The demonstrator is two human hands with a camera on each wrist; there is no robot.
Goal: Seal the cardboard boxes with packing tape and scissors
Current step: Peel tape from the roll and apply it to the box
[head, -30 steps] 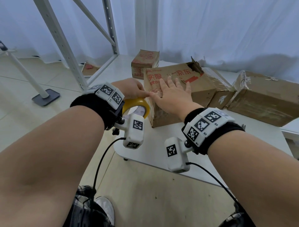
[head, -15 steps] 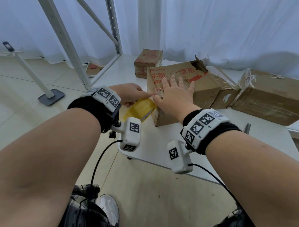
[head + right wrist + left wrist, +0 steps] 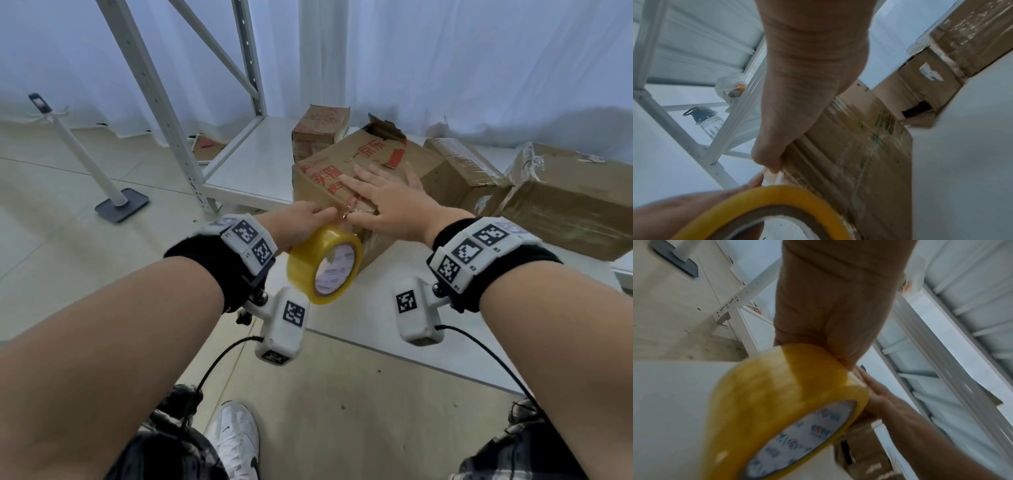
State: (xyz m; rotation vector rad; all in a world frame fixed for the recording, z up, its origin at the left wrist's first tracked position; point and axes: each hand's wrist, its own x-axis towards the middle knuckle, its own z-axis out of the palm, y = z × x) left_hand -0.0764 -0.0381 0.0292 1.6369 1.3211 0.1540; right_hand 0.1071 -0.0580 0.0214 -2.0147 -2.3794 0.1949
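Your right hand (image 3: 387,202) lies flat on top of the nearest cardboard box (image 3: 329,185), fingers straight and spread, pressing a strip of clear tape onto the lid near the front edge. Your left hand (image 3: 301,222) is clenched around the yellow tape roll (image 3: 323,263), which hangs just in front of the box's front face, with a short crinkled length of tape running from it up to the box edge. The box sits at the front of a low white bench (image 3: 342,308), with four other cardboard boxes behind and to the right. No scissors are clearly visible.

To do this step well, keep the right palm pinning the stuck end so it cannot lift. Pull the roll down with steady tension so the strip stays straight, since the loose stretch already looks wrinkled. Smooth the tape over the edge and down the front face before cutting. The tape probably sticks to itself readily, so avoid slack.

Writing: the box top carries large red Chinese characters, including what looks like 京东 near the far end; the nearer ones are partly hidden under your hand. The roll's white core shows a repeated blue and red logo, too blurred to read. The wrist bands carry black-and-white square markers.
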